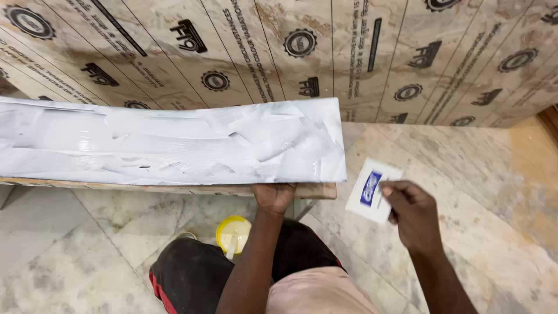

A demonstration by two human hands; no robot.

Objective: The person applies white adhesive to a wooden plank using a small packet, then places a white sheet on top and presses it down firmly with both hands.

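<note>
So, quick count from the head cam: one long board [168,145], one small white card [372,190], one yellow tub [233,232], and my two hands. The board lies flat and stretches from the left edge of view to just past the middle, its top face smeared all over with a wet white coat that shows streaks and swipe marks. My left hand [274,196] is at the near edge, close to the board's right end, fingers curled under and gripping that edge. My right hand [410,212] is off to the right, over the floor, well clear of the board, with thumb and fingers pinched on the card. That card is rectangular, white, tilted, with a blue patch in its middle.

Behind the board stands a row of upright sheets [360,52], beige with a marbled look, covered in repeating black round stamps and black lettering running at a slant. The marble floor [494,192] is pale with grey and tan veins. The yellow tub sits down on the floor under the board's near edge, right by my knee, with something white in it, and my left forearm partly blocks that area.
</note>
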